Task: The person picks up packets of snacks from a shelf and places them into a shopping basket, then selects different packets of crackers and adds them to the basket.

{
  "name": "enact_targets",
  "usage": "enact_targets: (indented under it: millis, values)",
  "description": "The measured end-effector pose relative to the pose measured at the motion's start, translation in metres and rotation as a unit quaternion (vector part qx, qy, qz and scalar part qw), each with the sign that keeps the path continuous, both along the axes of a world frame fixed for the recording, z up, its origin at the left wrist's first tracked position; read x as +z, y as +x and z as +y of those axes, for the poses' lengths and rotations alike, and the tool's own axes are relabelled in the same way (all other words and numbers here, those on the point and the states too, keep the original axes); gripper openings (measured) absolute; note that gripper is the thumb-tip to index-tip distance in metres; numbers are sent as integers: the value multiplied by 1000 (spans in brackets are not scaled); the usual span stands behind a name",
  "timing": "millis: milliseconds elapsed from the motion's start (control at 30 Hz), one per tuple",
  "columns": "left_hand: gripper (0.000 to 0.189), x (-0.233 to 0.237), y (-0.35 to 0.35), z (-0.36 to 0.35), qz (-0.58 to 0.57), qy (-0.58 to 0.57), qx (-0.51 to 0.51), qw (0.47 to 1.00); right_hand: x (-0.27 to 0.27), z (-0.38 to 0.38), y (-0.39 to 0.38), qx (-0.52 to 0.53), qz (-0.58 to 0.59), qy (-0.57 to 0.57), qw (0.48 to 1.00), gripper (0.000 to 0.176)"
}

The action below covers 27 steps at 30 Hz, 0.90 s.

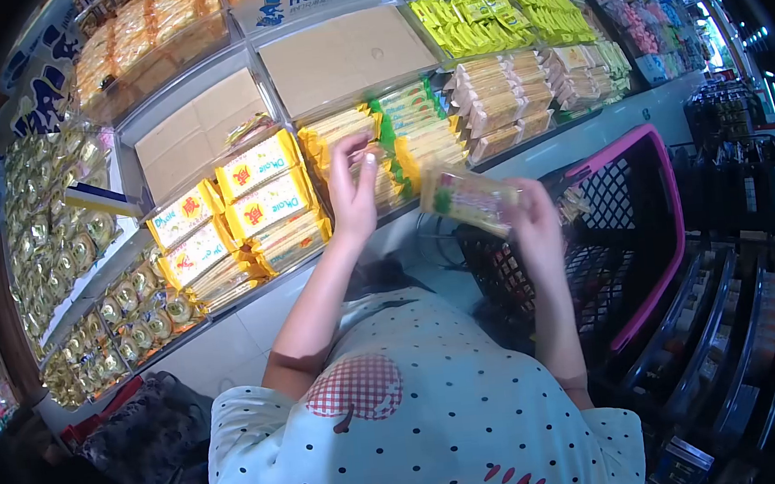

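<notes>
My right hand grips a flat, clear-wrapped snack packet by its right end, tilted and slightly blurred above a black shopping basket. My left hand is raised in front of the shelf, beside stacked yellow-wrapped snack packs. Its thumb and fingers are apart and partly curled, with nothing visible between them. Left of that hand stand stacks of white and yellow snack packs. Green-edged packs are stacked just beyond the left hand.
The black mesh basket with a pink handle stands at my right. Brown cardboard lines shelf bins further back. Lime-green packets and pale boxed stacks fill other bins. Dark racks stand at far right.
</notes>
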<state>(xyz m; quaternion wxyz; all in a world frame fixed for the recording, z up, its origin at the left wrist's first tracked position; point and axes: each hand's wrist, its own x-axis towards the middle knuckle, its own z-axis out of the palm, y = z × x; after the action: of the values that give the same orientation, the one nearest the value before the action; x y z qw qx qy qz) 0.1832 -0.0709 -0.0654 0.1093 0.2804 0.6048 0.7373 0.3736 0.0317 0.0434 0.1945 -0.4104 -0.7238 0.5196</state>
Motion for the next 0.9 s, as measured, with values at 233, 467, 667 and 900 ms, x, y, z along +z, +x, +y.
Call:
enact_targets:
  millis: [233, 467, 667, 900]
  values:
    - [59, -3, 8, -25, 298, -240, -212, 899, -86, -8, -21, 108, -63, 26, 992, 41]
    - [51, -14, -5, -16, 264, -309, -347, 845, -91, -12, -36, 247, -8, 61, 967, 48]
    - [45, -2, -18, -19, 244, -373, -263, 856, -129, -15, -47, 63, 193, -98, 974, 43]
    - [41, -2, -34, -9, 320, -395, -76, 858, -193, -26, -64, 98, 30, 284, 953, 26]
